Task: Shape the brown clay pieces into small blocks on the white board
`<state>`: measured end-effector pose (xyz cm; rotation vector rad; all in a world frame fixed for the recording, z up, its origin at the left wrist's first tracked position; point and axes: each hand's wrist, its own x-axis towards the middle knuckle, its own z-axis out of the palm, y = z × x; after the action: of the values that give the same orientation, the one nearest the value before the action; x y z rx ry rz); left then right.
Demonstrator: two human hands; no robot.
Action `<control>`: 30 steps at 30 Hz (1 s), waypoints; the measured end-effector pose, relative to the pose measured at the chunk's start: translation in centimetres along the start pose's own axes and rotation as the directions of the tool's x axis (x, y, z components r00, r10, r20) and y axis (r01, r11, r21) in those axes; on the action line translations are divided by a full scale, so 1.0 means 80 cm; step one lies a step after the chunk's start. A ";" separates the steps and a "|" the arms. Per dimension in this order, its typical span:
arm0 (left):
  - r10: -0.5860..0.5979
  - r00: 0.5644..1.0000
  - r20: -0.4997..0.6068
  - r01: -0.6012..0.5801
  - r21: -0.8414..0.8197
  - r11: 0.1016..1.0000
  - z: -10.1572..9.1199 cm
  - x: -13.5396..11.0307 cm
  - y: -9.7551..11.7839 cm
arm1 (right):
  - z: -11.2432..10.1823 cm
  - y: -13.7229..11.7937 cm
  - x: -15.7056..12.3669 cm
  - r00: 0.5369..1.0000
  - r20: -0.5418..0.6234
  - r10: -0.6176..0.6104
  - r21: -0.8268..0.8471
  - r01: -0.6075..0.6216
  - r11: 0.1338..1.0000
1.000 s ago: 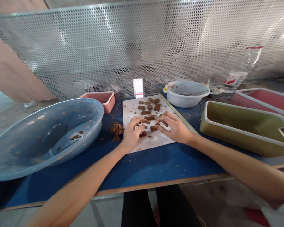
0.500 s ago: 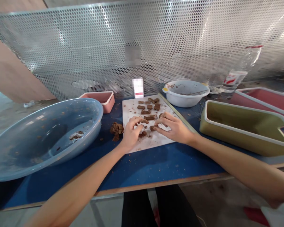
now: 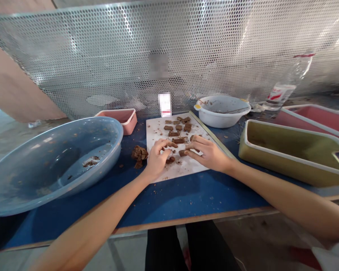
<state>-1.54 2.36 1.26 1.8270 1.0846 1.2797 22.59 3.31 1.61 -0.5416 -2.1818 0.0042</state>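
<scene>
My left hand (image 3: 158, 158) rests at the left side of a white board (image 3: 165, 177), its thumb and fingers apart and slightly curled, with nothing gripped. My right hand (image 3: 207, 152) is over the board's right side, fingers spread from the thumb. Its thumb tip touches or nearly touches a small brown clay-like piece (image 3: 182, 153) lying on the board. Between the hands are brown lumps (image 3: 170, 160) and crumbs. Further back, several shaped brown pieces (image 3: 174, 134) lie in loose rows, among them a longer bar (image 3: 179, 140). Part of another piece is hidden by my right fingers.
A crumbly brown lump (image 3: 139, 153) sits left of the board. Around stand a large blue basin (image 3: 113, 139), a small pink box (image 3: 130, 122), a white bowl (image 3: 223, 119), an olive bin (image 3: 285, 162), a pink bin (image 3: 313, 116) and a plastic bottle (image 3: 285, 88). Perforated metal sheet (image 3: 101, 49) stands behind.
My right hand has shifted slightly to the right, and its fingers have dipped a little. The left hand and the pieces look almost unmoved.
</scene>
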 end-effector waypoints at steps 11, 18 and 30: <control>-0.014 1.000 0.012 0.014 0.000 1.000 -0.001 0.000 0.000 | 0.001 0.002 -0.002 1.000 -0.020 0.009 0.023 -0.008 1.000; 0.070 0.979 0.190 -0.073 0.013 0.997 0.007 -0.004 0.016 | 0.000 0.001 -0.004 0.999 -0.031 0.015 -0.010 -0.015 1.000; 0.047 0.983 0.180 -0.033 -0.078 0.996 0.009 -0.003 0.013 | 0.001 -0.002 -0.004 1.000 -0.004 -0.002 -0.017 0.002 1.000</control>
<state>-0.66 1.65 1.82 1.8764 0.8940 1.1352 22.65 3.04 1.38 -0.5491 -2.1805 -0.0165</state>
